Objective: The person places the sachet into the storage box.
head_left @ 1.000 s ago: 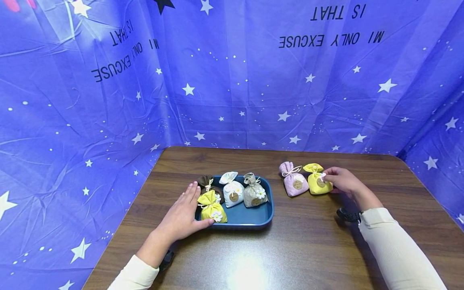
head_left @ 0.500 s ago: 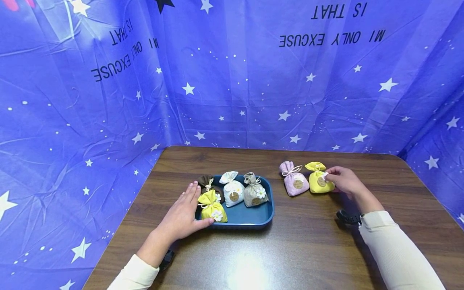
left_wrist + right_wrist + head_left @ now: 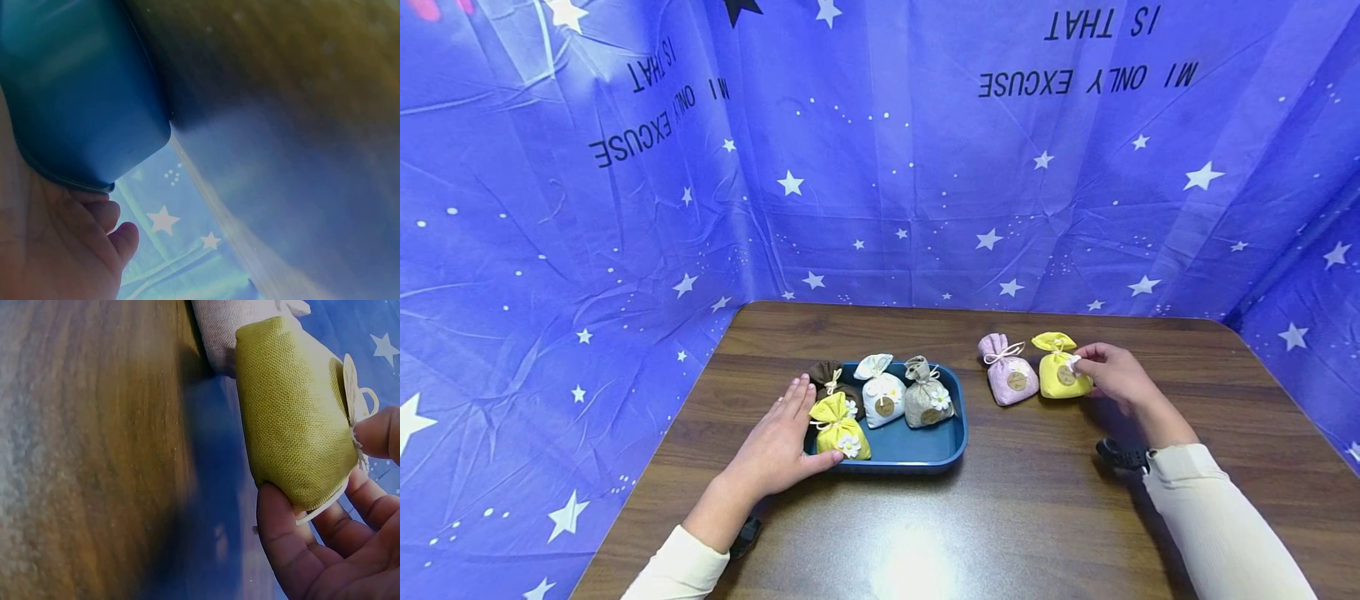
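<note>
My right hand (image 3: 1118,379) pinches a small yellow drawstring sachet (image 3: 1060,383) by its right side, thumb on the white flower and fingers behind. In the right wrist view the yellow sachet (image 3: 294,412) stands against the fingers. Just left of it a pink sachet (image 3: 1011,382) leans on the table, close by. My left hand (image 3: 773,446) rests along the left rim of a dark blue tray (image 3: 917,450), fingers extended and thumb at the front edge. Inside the tray are another yellow sachet (image 3: 837,437), a brown one (image 3: 824,375), a white one (image 3: 883,396) and a grey one (image 3: 925,404).
The brown wooden table (image 3: 1000,517) carries the tray and the sachets. A blue curtain (image 3: 925,167) with stars and lettering hangs behind and at the sides. A black wrist strap (image 3: 1122,454) sits on the right arm.
Since a second ago, my right hand and the yellow sachet have shifted slightly right and back, leaving a small gap to the pink sachet. My left hand and the tray have stayed put.
</note>
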Tool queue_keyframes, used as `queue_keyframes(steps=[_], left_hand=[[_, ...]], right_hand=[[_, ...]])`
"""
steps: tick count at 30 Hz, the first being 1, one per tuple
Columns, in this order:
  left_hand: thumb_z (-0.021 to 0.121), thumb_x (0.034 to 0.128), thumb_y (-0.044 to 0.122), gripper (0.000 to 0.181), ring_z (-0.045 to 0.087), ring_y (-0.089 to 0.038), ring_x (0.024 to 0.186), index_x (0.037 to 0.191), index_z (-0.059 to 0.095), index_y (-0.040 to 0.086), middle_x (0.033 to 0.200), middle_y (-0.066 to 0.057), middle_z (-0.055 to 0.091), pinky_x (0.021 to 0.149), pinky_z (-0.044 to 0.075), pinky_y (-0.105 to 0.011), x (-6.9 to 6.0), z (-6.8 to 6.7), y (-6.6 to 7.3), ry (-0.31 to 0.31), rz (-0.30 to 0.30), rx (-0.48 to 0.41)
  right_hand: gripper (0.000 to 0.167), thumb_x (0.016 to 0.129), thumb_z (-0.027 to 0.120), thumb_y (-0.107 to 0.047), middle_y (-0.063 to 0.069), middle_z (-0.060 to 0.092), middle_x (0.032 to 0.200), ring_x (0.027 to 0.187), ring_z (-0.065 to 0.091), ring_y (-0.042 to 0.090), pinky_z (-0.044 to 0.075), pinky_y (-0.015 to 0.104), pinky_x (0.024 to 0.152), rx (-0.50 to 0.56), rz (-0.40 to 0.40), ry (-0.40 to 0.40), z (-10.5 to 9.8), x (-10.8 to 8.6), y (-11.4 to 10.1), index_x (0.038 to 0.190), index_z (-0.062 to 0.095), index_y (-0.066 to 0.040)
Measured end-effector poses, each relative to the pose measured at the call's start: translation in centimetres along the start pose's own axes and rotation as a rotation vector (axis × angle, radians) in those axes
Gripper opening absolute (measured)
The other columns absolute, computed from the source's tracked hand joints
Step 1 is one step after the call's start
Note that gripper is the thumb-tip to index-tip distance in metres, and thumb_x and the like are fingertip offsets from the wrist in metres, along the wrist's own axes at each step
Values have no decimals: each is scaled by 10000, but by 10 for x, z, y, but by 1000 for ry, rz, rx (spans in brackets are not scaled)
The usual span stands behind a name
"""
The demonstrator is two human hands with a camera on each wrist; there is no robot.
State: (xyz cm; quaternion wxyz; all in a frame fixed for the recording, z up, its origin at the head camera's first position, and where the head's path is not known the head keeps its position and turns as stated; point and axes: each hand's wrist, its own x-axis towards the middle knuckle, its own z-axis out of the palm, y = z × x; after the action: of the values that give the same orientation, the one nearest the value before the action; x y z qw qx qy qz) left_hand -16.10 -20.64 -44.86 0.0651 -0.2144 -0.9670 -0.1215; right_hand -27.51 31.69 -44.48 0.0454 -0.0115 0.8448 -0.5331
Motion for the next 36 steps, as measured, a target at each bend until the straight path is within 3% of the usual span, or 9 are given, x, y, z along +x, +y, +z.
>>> queue_keyframes(steps=[10,18,36], left_hand=[[566,840,733,1119,159,-366,1487,1506,266,-115,1597,-270,178,1177,226,-484,0,0,0,-7,-6,0],[558,843,737,1117,146,-354,1490,1506,267,-114,1597,-267,178,1176,230,-489,0,0,1,-8,-6,-1],[568,839,734,1118,144,-347,1491,1506,271,-112,1600,-261,176,1173,238,-492,0,0,1,-9,-16,-6]], right_hand=[[301,947,562,-50,16,591,886,709,589,90,585,408,583,2,-30,27,2,-9,-8,1155,501,159],[297,944,578,-55,-13,592,903,717,569,59,569,357,562,-17,-61,65,3,-15,-15,1161,522,140],[302,920,582,-10,49,615,882,717,569,58,568,331,559,-22,-133,63,13,-28,-32,1160,529,166]])
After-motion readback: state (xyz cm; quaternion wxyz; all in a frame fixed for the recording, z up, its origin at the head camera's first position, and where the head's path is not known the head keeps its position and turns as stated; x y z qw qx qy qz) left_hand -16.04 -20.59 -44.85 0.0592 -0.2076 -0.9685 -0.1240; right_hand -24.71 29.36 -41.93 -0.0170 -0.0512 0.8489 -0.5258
